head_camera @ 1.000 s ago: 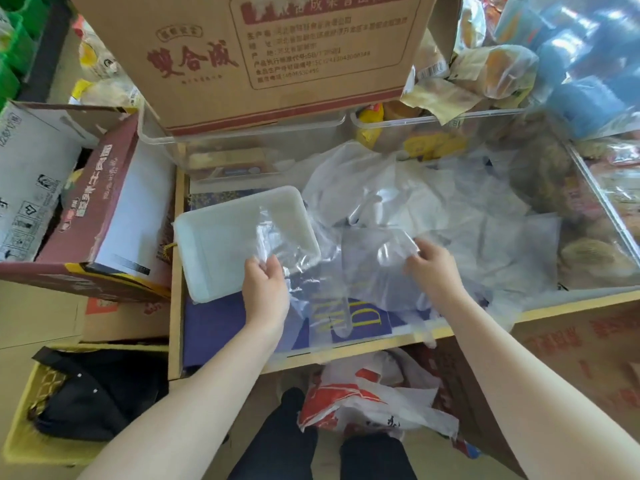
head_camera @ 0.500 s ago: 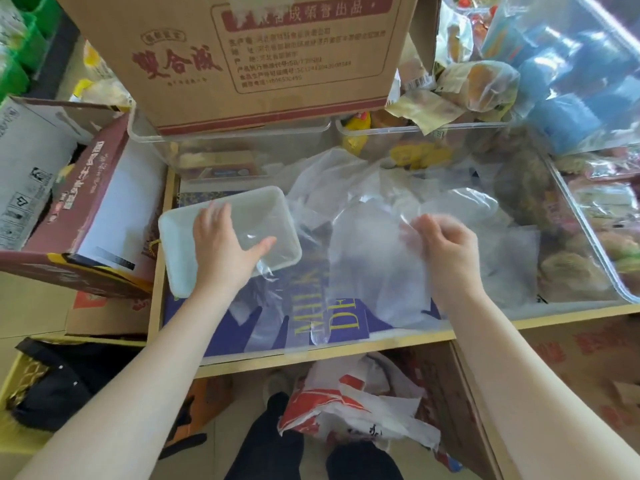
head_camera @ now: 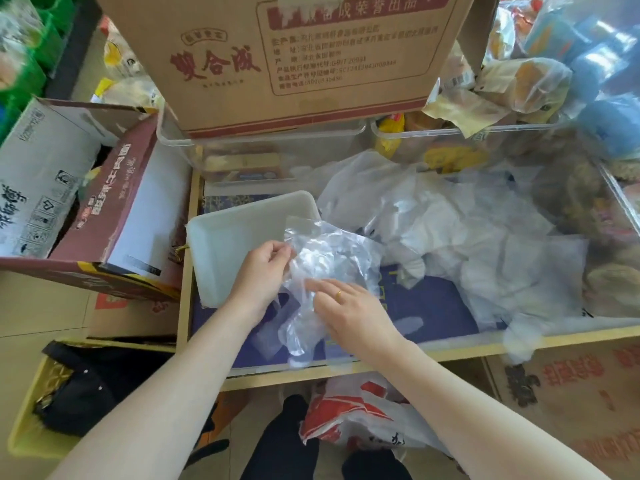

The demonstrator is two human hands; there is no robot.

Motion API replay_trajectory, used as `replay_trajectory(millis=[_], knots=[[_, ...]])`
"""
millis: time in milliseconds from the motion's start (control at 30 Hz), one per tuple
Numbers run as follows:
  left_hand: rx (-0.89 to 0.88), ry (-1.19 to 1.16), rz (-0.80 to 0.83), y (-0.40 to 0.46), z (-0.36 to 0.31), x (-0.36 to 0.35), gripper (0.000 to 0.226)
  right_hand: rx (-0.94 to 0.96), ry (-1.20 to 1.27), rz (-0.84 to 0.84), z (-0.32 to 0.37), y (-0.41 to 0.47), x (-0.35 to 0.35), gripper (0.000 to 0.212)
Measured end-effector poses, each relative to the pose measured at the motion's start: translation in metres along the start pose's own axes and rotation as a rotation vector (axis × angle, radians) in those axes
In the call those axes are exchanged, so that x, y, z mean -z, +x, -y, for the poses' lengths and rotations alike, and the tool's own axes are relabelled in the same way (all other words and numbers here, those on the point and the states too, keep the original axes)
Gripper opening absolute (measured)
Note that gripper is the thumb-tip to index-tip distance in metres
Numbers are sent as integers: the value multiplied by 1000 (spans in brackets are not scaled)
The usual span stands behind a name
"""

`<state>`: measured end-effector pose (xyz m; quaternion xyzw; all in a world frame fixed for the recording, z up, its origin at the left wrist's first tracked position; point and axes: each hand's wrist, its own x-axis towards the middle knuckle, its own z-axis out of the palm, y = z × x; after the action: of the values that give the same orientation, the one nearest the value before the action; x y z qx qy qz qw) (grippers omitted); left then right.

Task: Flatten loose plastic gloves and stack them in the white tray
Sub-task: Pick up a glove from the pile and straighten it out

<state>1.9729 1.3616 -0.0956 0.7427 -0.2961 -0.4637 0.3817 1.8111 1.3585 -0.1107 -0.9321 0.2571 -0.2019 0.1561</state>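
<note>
Head view: cardboard box (head_camera: 294, 60) overhangs white tray (head_camera: 225, 244).

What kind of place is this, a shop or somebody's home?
Probably a small food shop or its stockroom. A printed shipping carton sits on clear bins, bagged snacks pile up at the right, and more opened cartons stand on the floor.
</note>
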Motion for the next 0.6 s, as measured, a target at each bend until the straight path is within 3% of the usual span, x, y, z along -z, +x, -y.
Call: replay_trajectory(millis=[67, 167, 300, 367, 467, 533, 600], knots=[[42, 20, 39, -3, 0, 4, 28, 11, -15, 32, 1, -1, -11, 24], [93, 50, 172, -5, -1, 7, 37, -46, -85, -47, -3, 2, -14, 25], [137, -109, 270, -10, -8, 8, 21, -180, 5, -142, -10, 1, -10, 13], [118, -199, 262, -13, -13, 10, 14, -357, 197, -126, -15, -1, -5, 18], [79, -198, 222, -19, -21, 7, 22, -684, 643, -128, -21, -5, 11, 39], [61, -214, 190, -20, -24, 4, 22, -759, 907, -144, -23, -8, 25, 41], [28, -250, 163, -20, -27, 3, 19, -689, 969, -105, -26, -13, 36, 23]])
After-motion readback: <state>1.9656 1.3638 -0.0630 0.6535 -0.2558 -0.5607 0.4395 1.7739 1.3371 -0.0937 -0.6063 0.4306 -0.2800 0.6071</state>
